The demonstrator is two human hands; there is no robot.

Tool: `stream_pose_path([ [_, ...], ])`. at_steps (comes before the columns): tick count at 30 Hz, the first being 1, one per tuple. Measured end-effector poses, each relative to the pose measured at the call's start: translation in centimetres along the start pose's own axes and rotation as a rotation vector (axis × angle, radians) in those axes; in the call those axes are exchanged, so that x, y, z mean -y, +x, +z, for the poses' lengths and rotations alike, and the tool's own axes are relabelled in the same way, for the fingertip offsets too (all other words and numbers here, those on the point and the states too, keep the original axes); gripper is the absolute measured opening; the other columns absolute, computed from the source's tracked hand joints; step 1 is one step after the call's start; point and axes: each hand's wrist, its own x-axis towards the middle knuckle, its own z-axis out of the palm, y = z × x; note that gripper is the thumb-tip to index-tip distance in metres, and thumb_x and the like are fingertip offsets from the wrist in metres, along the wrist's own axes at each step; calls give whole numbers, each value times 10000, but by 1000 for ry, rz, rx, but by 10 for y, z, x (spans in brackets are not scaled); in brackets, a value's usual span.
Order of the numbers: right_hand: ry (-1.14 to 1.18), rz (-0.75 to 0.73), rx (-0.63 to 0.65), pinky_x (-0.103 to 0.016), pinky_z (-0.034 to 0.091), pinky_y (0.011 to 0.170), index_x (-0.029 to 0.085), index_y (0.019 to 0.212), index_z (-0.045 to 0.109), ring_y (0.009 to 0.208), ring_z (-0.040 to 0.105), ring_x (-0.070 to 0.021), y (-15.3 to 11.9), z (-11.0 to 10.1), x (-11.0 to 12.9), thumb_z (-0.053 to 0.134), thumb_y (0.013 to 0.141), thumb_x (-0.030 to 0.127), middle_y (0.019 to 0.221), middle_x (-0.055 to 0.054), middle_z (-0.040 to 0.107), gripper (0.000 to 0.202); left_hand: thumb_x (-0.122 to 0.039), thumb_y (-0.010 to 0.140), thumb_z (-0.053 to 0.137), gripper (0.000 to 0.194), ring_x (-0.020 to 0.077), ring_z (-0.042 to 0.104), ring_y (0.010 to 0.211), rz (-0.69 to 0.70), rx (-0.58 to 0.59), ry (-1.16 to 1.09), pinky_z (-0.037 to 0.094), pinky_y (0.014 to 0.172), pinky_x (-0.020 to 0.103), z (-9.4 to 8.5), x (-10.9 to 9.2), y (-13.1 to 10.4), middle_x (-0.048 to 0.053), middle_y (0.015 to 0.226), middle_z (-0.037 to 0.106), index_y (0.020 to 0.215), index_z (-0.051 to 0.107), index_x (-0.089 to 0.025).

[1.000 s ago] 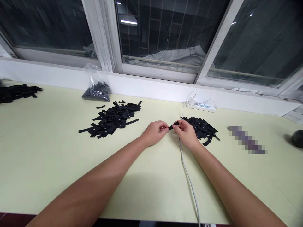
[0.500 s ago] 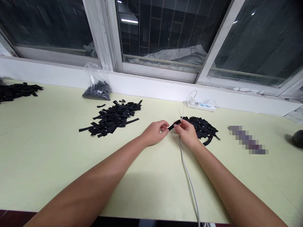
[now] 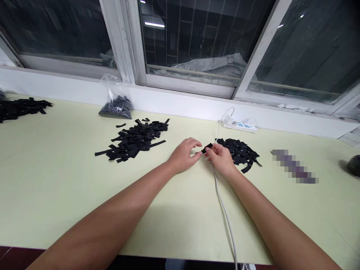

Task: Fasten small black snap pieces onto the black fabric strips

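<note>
Near the middle of the pale table, my right hand (image 3: 222, 158) pinches a short black strip (image 3: 207, 147) between thumb and fingers. My left hand (image 3: 184, 155) is just left of it, its thumb and index finger spread apart, with the thumb tip by the strip's left end. A pile of black strips (image 3: 239, 152) lies right behind my right hand. Another, longer pile of black strips (image 3: 135, 140) spreads out to the left of my left hand.
On the table (image 3: 70, 180) a clear bag (image 3: 116, 105) of black pieces stands by the wall. A white power strip (image 3: 239, 126) lies at the back; its cable (image 3: 225, 212) runs to the front edge. More black strips (image 3: 22, 108) lie far left, a dark round object (image 3: 354, 165) far right.
My left index finger has lifted away from the thumb, opening the hand. The black strip looks shorter and folded between the hands. My right hand has barely moved.
</note>
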Motion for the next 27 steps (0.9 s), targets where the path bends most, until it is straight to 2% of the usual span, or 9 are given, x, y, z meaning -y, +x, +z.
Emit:
stream_pose_path([
  [4,22,15,21,-281,507,609,195,773,617,748,677,-209,-2,3,1,664,780,465,710,-44,678,273,-181,866,553,150,202,586,1007,98,3,50,479,896,358,-1,-1,1,52,1035,656,999,618,-205],
  [9,28,10,6,-280,491,586,192,770,613,723,667,-209,2,1,5,662,759,471,699,-42,668,283,-225,880,552,135,172,613,884,4,31,-10,491,814,321,1,0,0,36,953,670,996,618,-201],
  [11,-24,-24,-68,-282,476,584,189,771,615,679,645,-196,7,-13,8,652,756,472,686,-37,660,285,-254,894,544,160,167,623,873,-51,24,-38,493,798,312,2,0,-1,32,948,680,1025,622,-206],
  [14,-201,-55,-300,-293,452,606,193,838,656,662,614,-182,17,-48,9,608,772,436,762,-47,698,256,-284,908,527,183,165,633,872,-116,24,-63,495,787,307,2,1,-2,28,944,688,1044,627,-212],
  [16,-434,40,-443,-315,425,610,199,779,667,677,601,-205,21,-74,7,586,760,385,753,-58,702,203,-287,911,515,191,161,632,870,-141,30,-76,497,790,306,2,2,-2,25,940,686,1048,628,-215],
  [19,-724,263,-449,-353,408,631,207,731,680,732,595,-258,23,-102,-1,580,728,322,728,-76,689,152,-286,911,504,201,160,628,872,-163,43,-80,502,793,307,2,2,-2,23,952,683,1057,624,-220],
  [23,-754,263,-593,-367,423,713,191,1121,677,890,614,-288,22,-110,-4,562,758,314,930,-89,719,400,-290,923,473,219,171,622,904,-184,60,-31,511,812,319,1,1,-2,32,988,679,1076,613,-224],
  [25,-726,198,-655,-369,422,734,174,1288,588,901,617,-284,20,-104,-2,540,789,330,946,-89,715,525,-284,919,472,221,198,609,1003,-190,47,79,498,899,364,-1,1,-1,52,1063,671,1078,614,-225],
  [27,-703,133,-643,-368,419,740,173,1346,536,879,620,-275,18,-93,2,524,814,351,913,-79,710,561,-290,909,489,235,247,551,1164,-236,8,261,436,1021,451,-4,3,0,83,1212,629,1096,616,-226],
])
